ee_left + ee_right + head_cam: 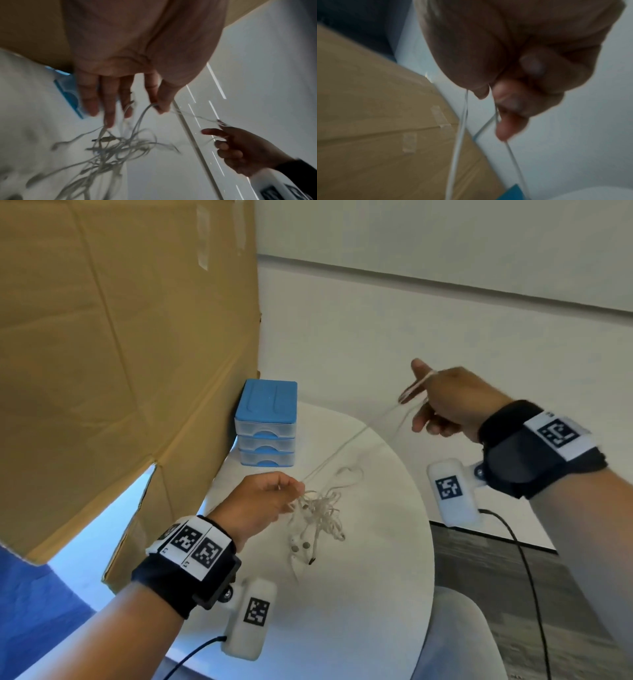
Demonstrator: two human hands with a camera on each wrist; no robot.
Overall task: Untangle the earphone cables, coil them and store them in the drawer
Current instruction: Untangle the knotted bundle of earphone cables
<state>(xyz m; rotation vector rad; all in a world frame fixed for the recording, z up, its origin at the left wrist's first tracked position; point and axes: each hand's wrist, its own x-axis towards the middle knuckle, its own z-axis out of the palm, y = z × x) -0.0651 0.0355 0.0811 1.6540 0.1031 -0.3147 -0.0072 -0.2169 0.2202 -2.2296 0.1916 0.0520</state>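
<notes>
A tall cardboard box (120, 354) walls off my left; the round white worktop (376, 542) curves away at its right edge, with open room there. The blue drawer unit (266, 424) stands against the box. My left hand (260, 505) pinches the earphone cables (318, 511) above their tangle on the worktop; my right hand (455, 402), raised, grips one strand wound over its fingers (419, 371).

The bench (376, 594) is finished in smooth, matt white. The box (120, 354) is made of matt brown cardboard. The drawer (265, 433) unit is moulded in blue and translucent plastic.
</notes>
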